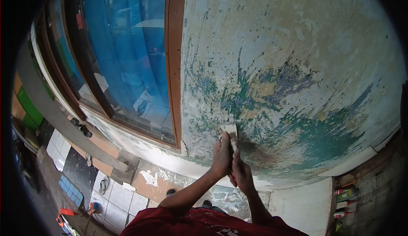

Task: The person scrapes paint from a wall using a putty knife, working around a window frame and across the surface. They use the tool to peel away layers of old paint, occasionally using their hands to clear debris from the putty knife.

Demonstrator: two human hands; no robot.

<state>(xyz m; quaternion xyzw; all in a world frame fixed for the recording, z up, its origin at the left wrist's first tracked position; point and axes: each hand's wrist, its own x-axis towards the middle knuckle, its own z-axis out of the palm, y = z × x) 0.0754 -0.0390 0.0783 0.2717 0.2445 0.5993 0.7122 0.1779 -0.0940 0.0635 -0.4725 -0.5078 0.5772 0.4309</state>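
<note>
Peeling paint in green, blue and cream covers the wall (pixel 297 66), with a wood-framed window (pixel 127 57) to its left. Both hands meet low on the wall, just right of the window frame. Left hand (pixel 222 157) is closed around a scraper (pixel 230 133), whose pale blade lies flat against the wall above the knuckles. Right hand (pixel 241 173) grips just beneath, touching the left. Both forearms reach up from a red shirt (pixel 204 225)
</note>
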